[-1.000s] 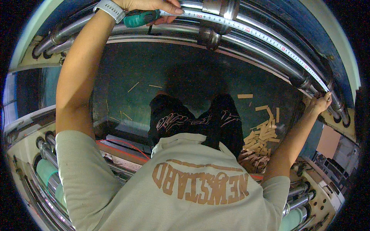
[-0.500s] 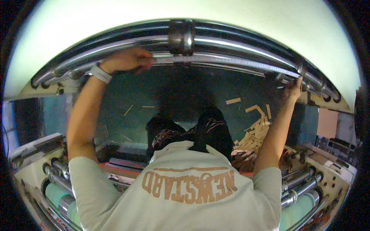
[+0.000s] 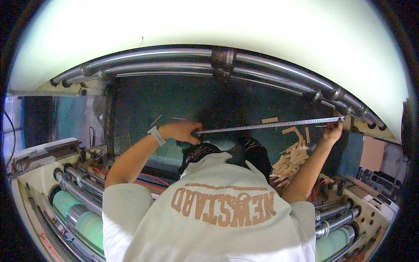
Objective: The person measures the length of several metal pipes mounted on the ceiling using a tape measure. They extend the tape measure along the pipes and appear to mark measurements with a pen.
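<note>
A metal tape measure is stretched level across the dark opening of a big roller machine. My left hand, with a white watch on its wrist, grips the tape's case end near the middle. My right hand pinches the tape's far end against the machine's right side. Both hands are well below the long chrome rollers that arch across the top. My pale T-shirt fills the lower middle, and my dark trousers show just above it.
A heap of small wooden strips lies on the dark green floor at the right, with a few loose ones further back. More rollers, some wrapped in green, flank me at lower left and lower right.
Both hands have come down from the chrome rollers at the top. The tape now spans lower, across the dark opening, and my left hand has moved in toward the middle.
</note>
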The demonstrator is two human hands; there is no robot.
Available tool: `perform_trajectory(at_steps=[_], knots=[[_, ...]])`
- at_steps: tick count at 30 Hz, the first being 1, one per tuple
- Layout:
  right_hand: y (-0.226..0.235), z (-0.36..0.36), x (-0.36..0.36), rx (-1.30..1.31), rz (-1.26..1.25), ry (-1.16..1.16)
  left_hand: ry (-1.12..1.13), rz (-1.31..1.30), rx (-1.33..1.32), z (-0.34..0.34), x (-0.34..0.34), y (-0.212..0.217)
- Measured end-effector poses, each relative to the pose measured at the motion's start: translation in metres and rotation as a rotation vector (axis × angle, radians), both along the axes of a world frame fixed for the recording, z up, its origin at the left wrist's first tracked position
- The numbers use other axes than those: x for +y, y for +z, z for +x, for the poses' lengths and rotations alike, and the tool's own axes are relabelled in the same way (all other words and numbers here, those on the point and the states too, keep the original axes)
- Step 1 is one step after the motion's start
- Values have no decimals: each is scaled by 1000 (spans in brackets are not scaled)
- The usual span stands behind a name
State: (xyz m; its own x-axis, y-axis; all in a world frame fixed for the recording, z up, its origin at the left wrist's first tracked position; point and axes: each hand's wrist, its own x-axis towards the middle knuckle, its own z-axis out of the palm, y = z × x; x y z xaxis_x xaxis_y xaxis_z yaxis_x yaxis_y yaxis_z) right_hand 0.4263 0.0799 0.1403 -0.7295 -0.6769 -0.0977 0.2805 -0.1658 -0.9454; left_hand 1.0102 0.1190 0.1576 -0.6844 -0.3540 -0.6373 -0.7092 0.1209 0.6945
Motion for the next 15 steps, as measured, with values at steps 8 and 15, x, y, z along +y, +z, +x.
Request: perform_trajectory(at_steps=[8, 15], knots=[[5, -12, 19, 20, 66, -72, 170, -252, -148, -31, 66, 6], [2, 4, 30, -87, 134, -15, 311, -186, 101, -24, 58, 1]])
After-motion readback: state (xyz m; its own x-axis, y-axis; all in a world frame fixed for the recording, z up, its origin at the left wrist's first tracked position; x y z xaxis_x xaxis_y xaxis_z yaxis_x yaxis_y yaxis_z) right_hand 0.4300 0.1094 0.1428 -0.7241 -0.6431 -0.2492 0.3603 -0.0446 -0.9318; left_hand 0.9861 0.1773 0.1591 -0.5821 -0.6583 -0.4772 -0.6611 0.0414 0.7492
